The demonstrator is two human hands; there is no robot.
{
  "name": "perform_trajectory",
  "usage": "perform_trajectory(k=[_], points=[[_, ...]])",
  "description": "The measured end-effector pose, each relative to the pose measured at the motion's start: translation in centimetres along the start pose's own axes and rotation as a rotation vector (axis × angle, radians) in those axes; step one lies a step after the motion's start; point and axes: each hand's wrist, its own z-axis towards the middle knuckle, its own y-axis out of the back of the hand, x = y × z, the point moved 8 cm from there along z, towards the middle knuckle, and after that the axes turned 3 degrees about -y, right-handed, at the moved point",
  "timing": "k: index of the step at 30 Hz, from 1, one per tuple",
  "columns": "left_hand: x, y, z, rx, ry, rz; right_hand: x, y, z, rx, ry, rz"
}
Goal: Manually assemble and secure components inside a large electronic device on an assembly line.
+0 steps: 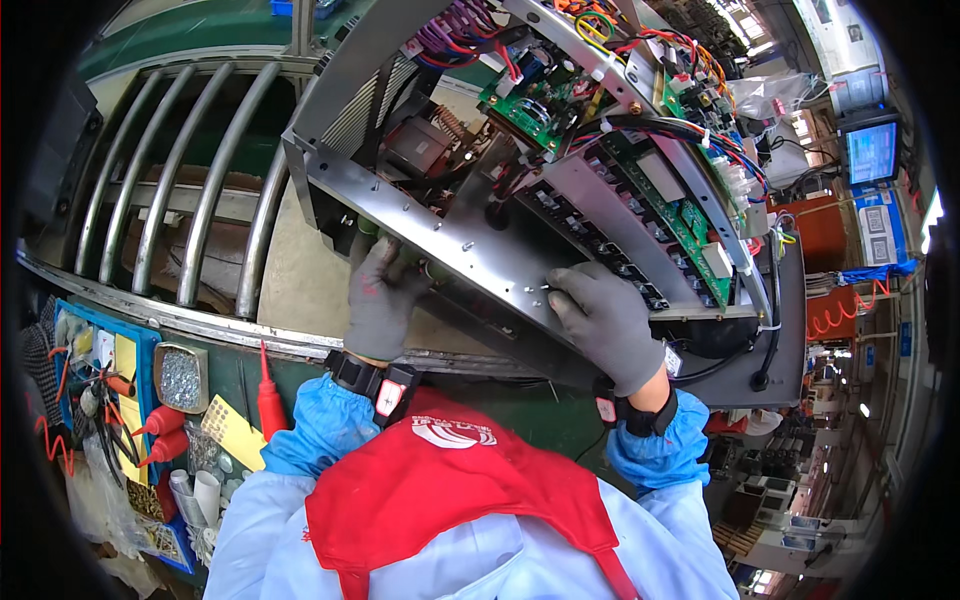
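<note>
Beside steel rollers (203, 180), metal chassis (490, 262), cut off at the top. Left hand (383, 300) at near edge, with obscured fingertips; right hand (612, 325) bent-fingered over studded panel; grips impossible to tell. Silver-framed, crammed with green boards (690, 222), bundled wires (462, 28).

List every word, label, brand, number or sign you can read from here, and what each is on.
No text to quote; these bear markings:
Red apron: white emblem with lettering, small and blurred.
White label beside the right hand: too small to read.
White tag on the left wristband: red mark, no readable words.
Lit screen, at right: blurred.
Blue-and-white panel below it: too small.
</note>
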Motion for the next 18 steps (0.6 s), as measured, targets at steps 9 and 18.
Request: perform_trajectory(k=[9, 18], points=[[-0.5, -0.4, -0.1, -0.025, -0.004, -0.016, -0.1, 0.2, 1.0, -0.108, -0.021, -0.041], [-0.8, -0.9, -0.2, -0.024, -0.004, -0.041, 0.8, -1.3, 1.7, -0.003, 0.077, -0.248]])
